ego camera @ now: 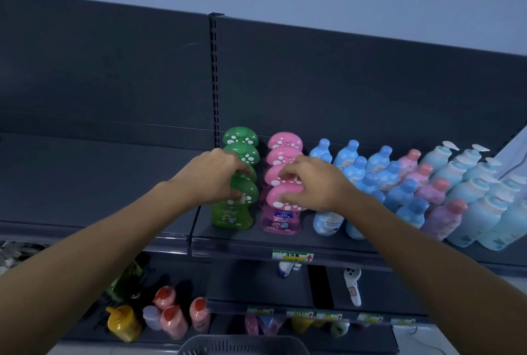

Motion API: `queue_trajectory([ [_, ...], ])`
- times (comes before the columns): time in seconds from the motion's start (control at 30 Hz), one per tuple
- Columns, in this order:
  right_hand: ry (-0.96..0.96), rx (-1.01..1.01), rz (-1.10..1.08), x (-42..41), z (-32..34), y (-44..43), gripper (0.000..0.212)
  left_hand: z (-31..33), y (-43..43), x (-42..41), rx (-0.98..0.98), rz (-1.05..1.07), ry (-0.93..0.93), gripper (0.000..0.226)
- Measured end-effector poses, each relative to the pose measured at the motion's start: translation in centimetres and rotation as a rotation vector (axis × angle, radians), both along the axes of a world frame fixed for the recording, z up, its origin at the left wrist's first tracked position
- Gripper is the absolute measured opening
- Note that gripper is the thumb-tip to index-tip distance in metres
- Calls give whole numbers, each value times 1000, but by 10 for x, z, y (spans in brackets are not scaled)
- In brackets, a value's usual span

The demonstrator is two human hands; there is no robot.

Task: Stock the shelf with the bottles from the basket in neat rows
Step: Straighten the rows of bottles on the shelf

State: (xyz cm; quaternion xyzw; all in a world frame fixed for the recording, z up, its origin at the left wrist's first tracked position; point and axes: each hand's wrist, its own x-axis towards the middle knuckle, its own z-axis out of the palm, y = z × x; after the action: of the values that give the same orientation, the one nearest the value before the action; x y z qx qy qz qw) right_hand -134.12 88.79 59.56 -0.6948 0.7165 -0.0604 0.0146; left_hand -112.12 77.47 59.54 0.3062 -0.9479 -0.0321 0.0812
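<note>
Shelf: rows nearly full. Your left hand grasps the front green bottle, right hand the pink bottle; basket contents unseen.

The shelf was dark grey, as was its back panel. Under the left grip stood green bottles with white-spotted green caps. Under the right grip were pink bottles, their pink caps spotted white too. Right of that grip came light blue bottles with blue caps, then lilac bottles with coral caps, then pale turquoise pump bottles. Below both grips the basket was grey.
</note>
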Motion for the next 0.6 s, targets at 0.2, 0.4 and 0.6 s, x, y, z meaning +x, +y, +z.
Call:
queue_trajectory([
  [0.2, -16, -92, -21, -10, 19, -23, 35, 14, -25, -8, 43, 40, 208, 26],
  [0.4, -44, 108, -24, -19, 11, -42, 48, 11, -53, -19, 168, 5, -56, 42],
  [0.6, -102, 76, -18, -27, 4, -48, 49, 0, -64, -23, 162, 10, -98, 43],
])
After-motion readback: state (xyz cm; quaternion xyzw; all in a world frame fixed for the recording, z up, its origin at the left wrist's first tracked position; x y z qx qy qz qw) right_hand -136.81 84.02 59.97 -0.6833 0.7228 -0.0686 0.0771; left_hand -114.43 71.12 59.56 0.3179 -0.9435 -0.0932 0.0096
